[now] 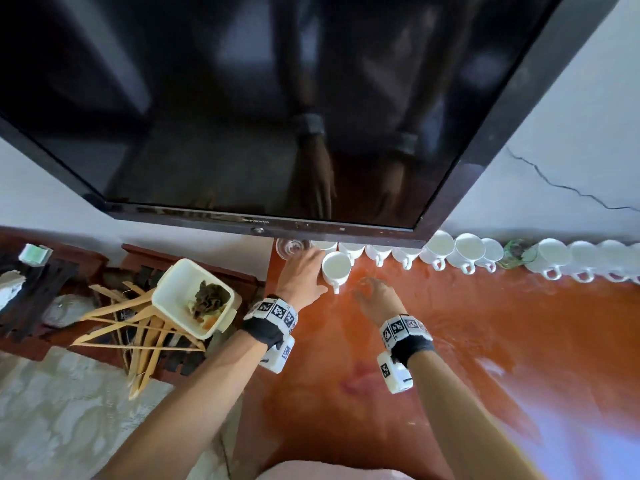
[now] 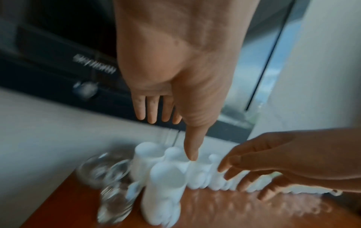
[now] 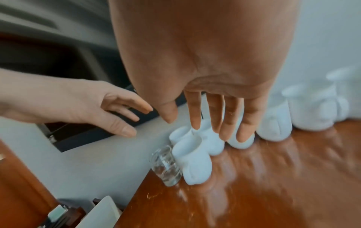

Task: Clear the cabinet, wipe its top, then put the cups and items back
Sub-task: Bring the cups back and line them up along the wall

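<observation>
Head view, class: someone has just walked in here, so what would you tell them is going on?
A person stands at a reddish cabinet top under a wall-mounted TV. White cups line the wall. One white cup sits in front of the row, next to clear glasses. The left hand and right hand hover open near it, holding nothing.

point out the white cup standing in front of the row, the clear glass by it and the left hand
front white cup [image 1: 336, 266], head view, inside of its bowl
clear glass [image 1: 290, 248], head view, on its rim
left hand [image 1: 302, 273], head view, back of the hand
</observation>
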The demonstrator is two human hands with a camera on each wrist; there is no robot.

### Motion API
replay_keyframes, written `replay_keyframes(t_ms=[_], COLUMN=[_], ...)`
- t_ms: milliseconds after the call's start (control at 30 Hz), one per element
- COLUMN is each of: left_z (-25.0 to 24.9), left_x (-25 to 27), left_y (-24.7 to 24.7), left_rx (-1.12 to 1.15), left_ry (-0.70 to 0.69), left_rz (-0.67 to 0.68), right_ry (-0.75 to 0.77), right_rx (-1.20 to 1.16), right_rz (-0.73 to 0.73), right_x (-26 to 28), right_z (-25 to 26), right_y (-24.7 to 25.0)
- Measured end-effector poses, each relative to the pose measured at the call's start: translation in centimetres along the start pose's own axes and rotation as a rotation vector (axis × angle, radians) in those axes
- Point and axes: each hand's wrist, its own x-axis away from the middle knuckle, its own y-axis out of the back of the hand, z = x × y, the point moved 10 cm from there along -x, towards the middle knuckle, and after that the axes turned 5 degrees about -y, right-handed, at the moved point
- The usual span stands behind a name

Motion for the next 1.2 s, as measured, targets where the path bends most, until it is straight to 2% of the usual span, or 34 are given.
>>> replay_keyframes(t_ms=[133,300,400,467,533,633,767,933,1033,1200], left_z=[-7.7,-20.3,-29.0,-35.0,-41.4,-51.0,-63.9,-78.9,-86.5,-97.2], left_x=[1.0,2.4,3.9,5.1,6.8,9.7,14.7,24.0,30.2,40.1], left_y=[3.9,6.6,6.3,5.1,3.1,-0.6,-6.4,-14.5,-19.7,-27.7], left_rx=[-0.059,-0.063,-0.042,-0.032,-0.027,0.009,-0.069,-0.064,-0.096,-0.133], left_ry=[-0.116,-0.278,-0.395,-0.478,-0.554,-0.662,-0.849,-1.082,-1.235,-1.451], left_rz=[-0.048,-0.092,-0.106,-0.092,-0.063,0.006,0.047,0.191,0.274,0.408], right_ry=[0.074,0.009,-0.063,-0.130,-0.207,-0.352,-0.571,-0.879,-1.077,-1.359], right_rx=[0.119,0.124,0.091,0.020,0.013,-0.022,-0.090,-0.237,-0.339,-0.497], right_rz=[-0.104,-0.346,-0.426,-0.508,-0.616,-0.684,-0.792,-0.875,-0.931,-0.987], right_x=[3.6,11.8,17.4,23.1,28.6,36.6,48.4,63.9,72.6,84.7], right_z=[-1.4,-6.9,-13.3,-18.2,-24.2,-34.1,-47.2,-62.1,-68.8,-76.2], right_y=[4.9,13.6,17.9,21.0,23.3,24.7,24.2,19.0,14.5,6.9])
